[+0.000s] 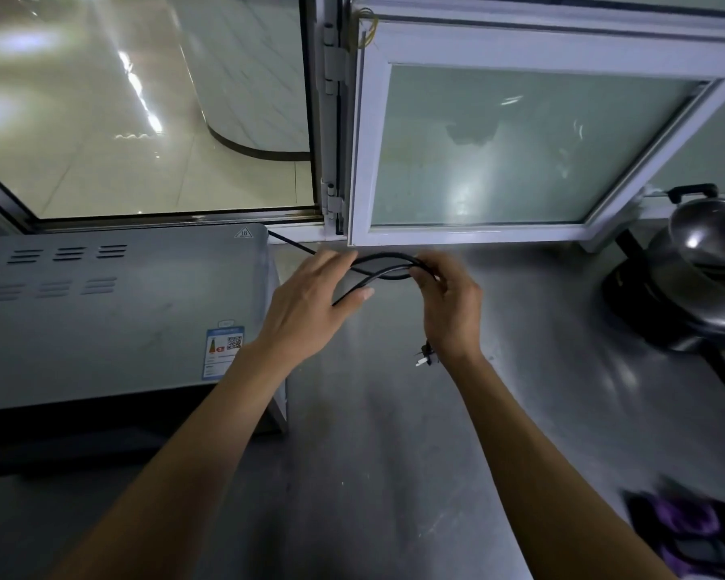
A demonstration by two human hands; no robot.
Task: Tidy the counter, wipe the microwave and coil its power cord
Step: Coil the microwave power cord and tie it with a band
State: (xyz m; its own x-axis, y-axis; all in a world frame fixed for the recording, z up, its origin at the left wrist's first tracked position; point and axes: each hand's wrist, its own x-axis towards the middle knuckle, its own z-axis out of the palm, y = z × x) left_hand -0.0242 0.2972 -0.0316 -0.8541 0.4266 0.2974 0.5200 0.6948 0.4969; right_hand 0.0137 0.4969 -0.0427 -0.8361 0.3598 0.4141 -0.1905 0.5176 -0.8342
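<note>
Evidently the cord-coiling step is in hand, judged from one loop formed and slack left over. Right hand (448, 303) has fingers curled round the black power cord (388, 265), pinching it where the strands gather at the loop's right end. Left hand (310, 303) sits at the loop's opposite end, fingers mostly extended over the cord with the thumb (358, 295) beneath a strand; whether it truly grips or merely steadies, cannot tell for certain, though the cord passes between thumb and fingers. The loop spans the gap between the two hands, held above the steel counter (394, 454), its long axis running hand to hand, roughly side to side across the view. From the left hand's far side, one strand runs up and away to the back corner of the microwave (122, 307), which stands just left of that hand. The plug (427, 357) hangs below the right wrist, prongs pointing down and toward the left arm, off the counter surface as far as can be told. Beyond both hands, an open window sash (540, 140); well to the right of the right hand, a lidded metal pot (704, 253); near the right forearm, purple cloth-like items (687, 533), blurred. Next move likely calls for the left hand drawing more slack from the microwave side and laying a second turn onto the loop, same size, while the right keeps the gathered strands pinned. Tension toward the microwave looks modest; a tug could shift the loop.
</note>
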